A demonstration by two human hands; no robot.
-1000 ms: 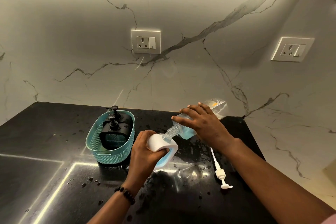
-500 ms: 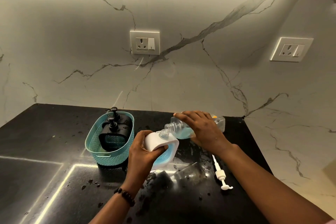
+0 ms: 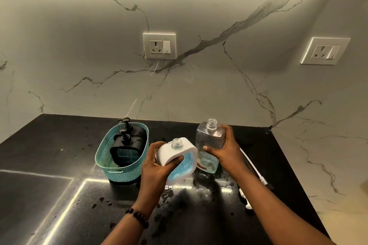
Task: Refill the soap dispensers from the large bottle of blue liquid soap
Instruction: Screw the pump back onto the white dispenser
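Observation:
My left hand (image 3: 157,167) grips a white soap dispenser (image 3: 177,152) with a blue-filled window, tilted slightly, its clear neck uncapped. Right beside it my right hand (image 3: 224,150) holds the large clear bottle (image 3: 208,141) upright on the black counter (image 3: 59,145); the bottle's mouth is uncapped and a little blue liquid sits at its bottom. The dispenser's white pump (image 3: 253,169) with its long tube lies on the counter behind my right forearm, partly hidden.
A teal woven basket (image 3: 111,167) at the left holds two black pump dispensers (image 3: 127,143). Water drops dot the counter. Marble walls with two sockets (image 3: 159,46) rise behind and at the right. The counter's right edge runs close to my right arm.
The large bottle was tipped, neck down at the dispenser's mouth; my right hand has swung it upright and set it beside the dispenser. My left hand kept its hold.

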